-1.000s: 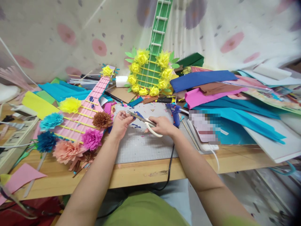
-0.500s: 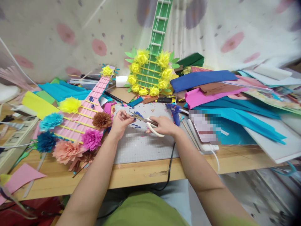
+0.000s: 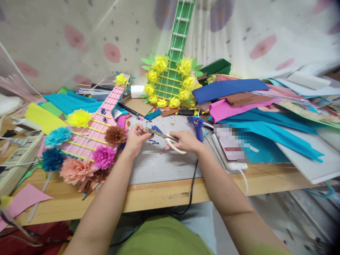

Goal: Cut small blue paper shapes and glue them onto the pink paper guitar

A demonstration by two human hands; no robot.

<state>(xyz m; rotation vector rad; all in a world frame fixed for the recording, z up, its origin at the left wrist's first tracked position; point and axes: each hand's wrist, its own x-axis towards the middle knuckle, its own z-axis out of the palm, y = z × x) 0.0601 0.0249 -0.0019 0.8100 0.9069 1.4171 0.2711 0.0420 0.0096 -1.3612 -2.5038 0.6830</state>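
My right hand point(image 3: 184, 141) is wrapped round the white handles of a pair of scissors point(image 3: 159, 133). The blades point left and lie nearly together, with their tips by my left fingers. My left hand point(image 3: 138, 138) is closed in a pinch between thumb and forefinger. A tiny dark blue spot shows at the thumb tip, too small to make out. Under both hands lies a grey cutting mat point(image 3: 156, 170), with blue paper scraps point(image 3: 154, 142) below the blades. Left of my left hand lies a pink paper guitar point(image 3: 91, 136) trimmed with paper flowers.
A green paper guitar point(image 3: 170, 85) with yellow flowers leans at the back. Right of the mat are a blue glue gun point(image 3: 197, 127), its black cord point(image 3: 193, 187) and a phone point(image 3: 231, 143). Folded coloured paper point(image 3: 231, 90) is heaped at the right. A keyboard-like box point(image 3: 20, 159) stands left.
The scissor blades were further apart and have come together near my left fingertips. Both hands have kept almost the same place.
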